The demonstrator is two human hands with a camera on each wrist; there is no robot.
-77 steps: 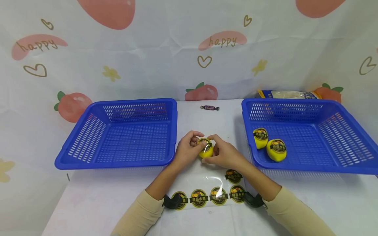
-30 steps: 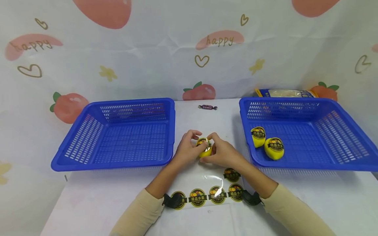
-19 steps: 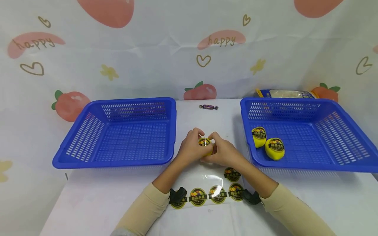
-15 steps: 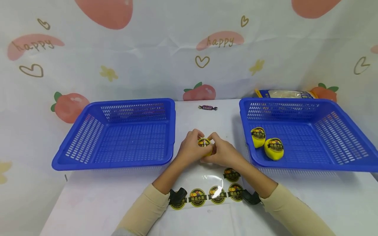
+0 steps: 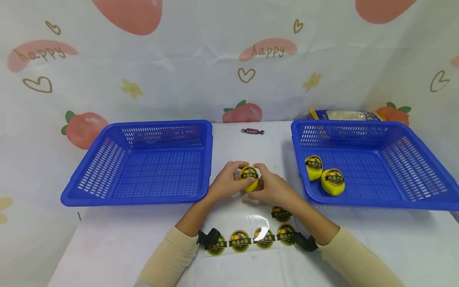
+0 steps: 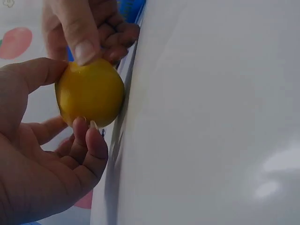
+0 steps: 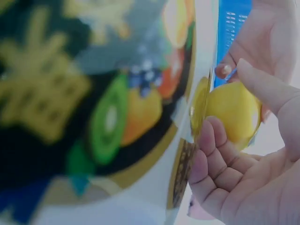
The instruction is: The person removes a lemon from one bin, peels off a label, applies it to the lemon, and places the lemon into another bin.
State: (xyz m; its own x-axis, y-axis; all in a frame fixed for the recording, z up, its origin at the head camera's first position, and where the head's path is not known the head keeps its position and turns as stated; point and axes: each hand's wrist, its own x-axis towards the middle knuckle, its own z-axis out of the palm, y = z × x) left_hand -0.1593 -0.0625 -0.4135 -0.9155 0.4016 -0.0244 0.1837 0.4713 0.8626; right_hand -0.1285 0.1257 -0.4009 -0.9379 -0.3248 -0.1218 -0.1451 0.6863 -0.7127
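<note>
Between both hands, over the far end of the sticker sheet, sits a yellow lemon with a round black-and-gold fruit sticker on its upper face. My left hand holds it from the left, thumb lying across the sticker's lower edge. From the right, my right hand grips the same lemon between thumb and fingers. In the left wrist view the lemon shows a plain yellow side with fingertips of both hands on it. The right wrist view shows the lemon beyond the blurred stickers of the sheet.
A blue basket with nothing in it stands at left. The right blue basket holds two stickered lemons, one nearer the front. A wrapped candy lies at the back; a blue-and-yellow packet sits behind the right basket.
My left hand pressed over the lemon half a second ago, its thumb covering the front. Now that hand has drawn back slightly left, and more of the sticker and lemon shows. The right hand barely moved.
</note>
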